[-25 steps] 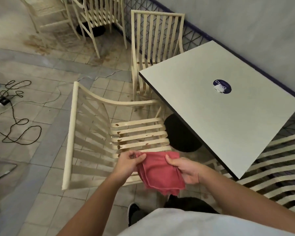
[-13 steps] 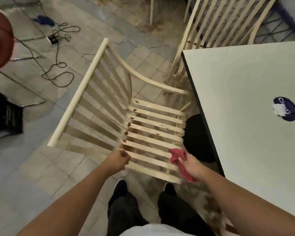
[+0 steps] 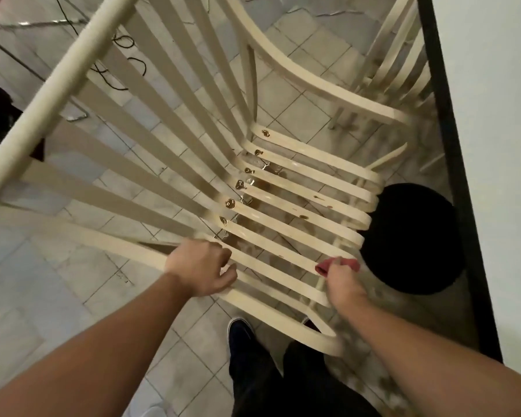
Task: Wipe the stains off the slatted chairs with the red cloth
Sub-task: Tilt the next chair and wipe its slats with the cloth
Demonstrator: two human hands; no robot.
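On the chair's [image 3: 328, 88] near rail, left hand [image 3: 200, 266]; around red cloth [image 3: 324, 266], right hand [image 3: 342, 284].

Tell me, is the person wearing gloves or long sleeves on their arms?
No gloves, and no sleeves in view. The left forearm and right forearm are bare all the way to the picture's bottom edge. The left hand and right hand are bare too. No watch, bracelet or ring shows.

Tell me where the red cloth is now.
In the head view, right of centre: the red cloth is bunched in the right hand at the front of the slatted chair.
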